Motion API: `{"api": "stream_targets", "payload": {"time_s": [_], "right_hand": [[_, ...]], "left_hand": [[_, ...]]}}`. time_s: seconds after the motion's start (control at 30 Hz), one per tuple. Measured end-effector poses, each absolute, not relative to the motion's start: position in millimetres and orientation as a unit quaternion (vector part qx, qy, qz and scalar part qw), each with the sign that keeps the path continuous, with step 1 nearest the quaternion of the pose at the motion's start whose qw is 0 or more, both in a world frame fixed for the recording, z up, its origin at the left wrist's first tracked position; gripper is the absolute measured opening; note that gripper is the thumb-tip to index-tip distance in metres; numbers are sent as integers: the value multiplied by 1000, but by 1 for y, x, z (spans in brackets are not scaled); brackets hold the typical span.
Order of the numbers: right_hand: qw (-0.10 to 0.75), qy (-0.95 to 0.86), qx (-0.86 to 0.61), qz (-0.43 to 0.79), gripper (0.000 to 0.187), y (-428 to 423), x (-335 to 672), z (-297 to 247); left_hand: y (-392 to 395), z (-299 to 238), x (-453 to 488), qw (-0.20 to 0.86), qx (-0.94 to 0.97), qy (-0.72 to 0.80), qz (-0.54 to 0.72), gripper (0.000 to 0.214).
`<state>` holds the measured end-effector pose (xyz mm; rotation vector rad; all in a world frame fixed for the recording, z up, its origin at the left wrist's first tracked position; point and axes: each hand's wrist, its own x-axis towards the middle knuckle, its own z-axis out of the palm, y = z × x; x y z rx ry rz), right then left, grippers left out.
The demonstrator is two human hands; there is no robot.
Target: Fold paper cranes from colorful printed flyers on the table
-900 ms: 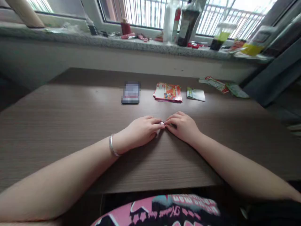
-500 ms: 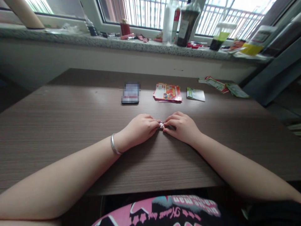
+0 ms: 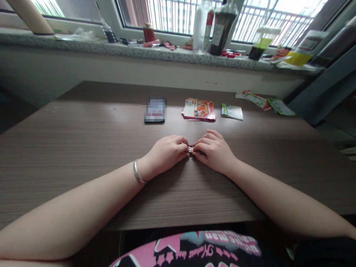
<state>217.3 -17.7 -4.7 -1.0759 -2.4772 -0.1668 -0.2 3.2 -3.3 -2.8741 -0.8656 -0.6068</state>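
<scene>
Both hands meet near the middle of the table with a small pinkish-white patterned piece (image 3: 190,149) between them, low over the tabletop. My left hand (image 3: 171,150), with a silver bangle (image 3: 137,171) on its wrist, is closed on the piece's left end. On its right end, the fingertips and thumb of my right hand (image 3: 213,150) press together. Most of the piece is hidden by fingers, so its kind cannot be made out. Beyond the hands lies a stack of red and white printed cards (image 3: 200,110).
A dark-edged item with a blurred face (image 3: 155,110) lies left of the cards. To their right are a small green-white stack (image 3: 232,112) and loose wrappers or papers (image 3: 257,100). Bottles and cups, including a dark cup (image 3: 221,35), stand on the stone windowsill (image 3: 167,55).
The fingers have shifted slightly around the small piece, which looks flatter and shows less white. One finger of my right hand has lifted a little.
</scene>
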Motion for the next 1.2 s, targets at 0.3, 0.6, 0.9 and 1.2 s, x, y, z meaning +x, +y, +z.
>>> {"api": "stream_targets", "payload": {"time_s": [0.3, 0.6, 0.9, 1.2], "right_hand": [[221, -873, -434, 8, 12, -14, 214, -3], [232, -851, -465, 75, 9, -7, 212, -9], [249, -848, -458, 91, 6, -5, 212, -10], [231, -856, -456, 81, 16, -6, 216, -13]], "left_hand": [[2, -2, 4, 10, -930, -314, -193, 28], [7, -9, 3, -11, -920, -328, -215, 21], [5, -8, 3, -9, -913, -355, -203, 18], [8, -11, 2, -43, -916, -336, -215, 11]]}}
